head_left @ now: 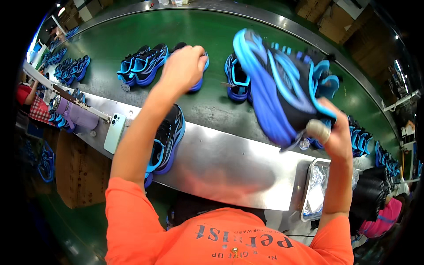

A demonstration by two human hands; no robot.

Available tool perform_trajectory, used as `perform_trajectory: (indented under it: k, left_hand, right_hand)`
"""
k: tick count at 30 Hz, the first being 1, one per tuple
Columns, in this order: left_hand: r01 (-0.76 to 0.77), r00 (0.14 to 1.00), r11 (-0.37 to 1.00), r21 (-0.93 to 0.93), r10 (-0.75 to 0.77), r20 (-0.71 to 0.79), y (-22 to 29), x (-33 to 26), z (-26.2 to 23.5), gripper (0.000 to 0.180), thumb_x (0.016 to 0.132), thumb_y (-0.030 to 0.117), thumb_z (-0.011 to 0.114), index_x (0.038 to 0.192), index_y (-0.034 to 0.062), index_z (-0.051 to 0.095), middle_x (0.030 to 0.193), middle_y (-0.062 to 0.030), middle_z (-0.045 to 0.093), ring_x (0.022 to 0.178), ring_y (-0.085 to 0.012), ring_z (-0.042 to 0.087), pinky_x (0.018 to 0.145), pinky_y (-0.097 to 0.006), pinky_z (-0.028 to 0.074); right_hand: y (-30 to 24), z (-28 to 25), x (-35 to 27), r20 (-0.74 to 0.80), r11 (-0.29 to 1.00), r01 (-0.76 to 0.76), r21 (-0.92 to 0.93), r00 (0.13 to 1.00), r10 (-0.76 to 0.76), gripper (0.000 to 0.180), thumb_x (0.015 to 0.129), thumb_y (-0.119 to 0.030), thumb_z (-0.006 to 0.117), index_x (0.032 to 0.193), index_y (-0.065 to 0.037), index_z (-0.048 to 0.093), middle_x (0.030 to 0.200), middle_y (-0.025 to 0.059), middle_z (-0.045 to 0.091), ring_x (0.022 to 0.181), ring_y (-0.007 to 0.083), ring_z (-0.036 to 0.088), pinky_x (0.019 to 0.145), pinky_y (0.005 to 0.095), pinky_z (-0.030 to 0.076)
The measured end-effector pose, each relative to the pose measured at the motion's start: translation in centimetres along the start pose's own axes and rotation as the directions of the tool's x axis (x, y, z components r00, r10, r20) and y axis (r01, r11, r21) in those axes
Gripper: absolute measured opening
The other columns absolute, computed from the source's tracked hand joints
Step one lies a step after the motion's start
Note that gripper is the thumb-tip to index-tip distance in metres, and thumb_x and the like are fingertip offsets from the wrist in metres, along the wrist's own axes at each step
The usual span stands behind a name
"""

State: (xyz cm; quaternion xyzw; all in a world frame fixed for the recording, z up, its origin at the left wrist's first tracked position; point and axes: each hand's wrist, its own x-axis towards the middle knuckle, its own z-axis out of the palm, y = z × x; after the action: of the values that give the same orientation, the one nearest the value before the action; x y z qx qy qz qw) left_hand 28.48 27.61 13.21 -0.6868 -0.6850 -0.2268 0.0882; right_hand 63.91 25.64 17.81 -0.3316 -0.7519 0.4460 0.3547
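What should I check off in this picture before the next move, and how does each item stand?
1. Right grip free: not ok; it holds the raised shoe.
2. Left grip closed on the shoe beneath it: cannot tell; fingers partly hidden.
3. Raised shoe clear of the dark shoe behind it: cannot tell; they overlap in this view.
4. Phone on the metal ledge: ok.

A long green worktop (194, 24) edged with a steel ledge (221, 161) curves past me, cardboard boxes (333, 24) piled beyond, dark green floor (84, 229) below, a small light (396, 37) glinting off right.
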Motion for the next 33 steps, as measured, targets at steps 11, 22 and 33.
perform_trajectory:
  k: [11, 22, 33]
  left_hand:
    - [0.159, 0.915, 0.931, -0.328, -0.014, 0.403, 7.8, -28.9, 2.5, 0.048, 0.083, 0.018, 0.071, 0.124, -0.0017, 0.057, 0.123, -0.0145, 0.057, 0.108, -0.0237, 0.058, 0.085, -0.031, 0.047]
    - [0.067, 0.959, 0.919, -0.388, 0.048, 0.280, 14.1, -25.7, 0.0, 0.049, 0.074, 0.002, 0.072, 0.122, 0.0083, 0.062, 0.120, -0.0110, 0.062, 0.105, -0.0320, 0.057, 0.088, -0.040, 0.048]
    - [-0.100, 0.907, 0.899, -0.427, 0.259, 0.333, 14.8, -27.4, -0.2, 0.035, 0.073, -0.002, 0.057, 0.104, 0.0110, 0.067, 0.120, -0.0045, 0.064, 0.092, -0.0308, 0.053, 0.078, -0.037, 0.051]
  right_hand:
    - [6.7, 11.7, -17.4, 0.359, 0.886, 0.190, -0.423, 0.933, -0.029, 0.034, 0.072, -0.031, 0.083, 0.096, -0.012, 0.068, 0.092, 0.0108, 0.052, 0.088, 0.0314, 0.049, 0.082, 0.0442, 0.039]
    - [7.0, 7.9, -15.0, 0.183, 0.869, 0.118, -0.481, 0.983, -0.032, 0.072, 0.068, -0.003, 0.079, 0.134, -0.017, 0.056, 0.130, 0.0133, 0.055, 0.113, 0.0345, 0.054, 0.094, 0.0398, 0.048]
    - [8.1, 8.8, -17.7, 0.102, 0.949, 0.029, -0.313, 0.995, 0.003, 0.052, 0.068, 0.004, 0.066, 0.119, -0.008, 0.064, 0.106, 0.0146, 0.066, 0.097, 0.0355, 0.062, 0.084, 0.0388, 0.051]
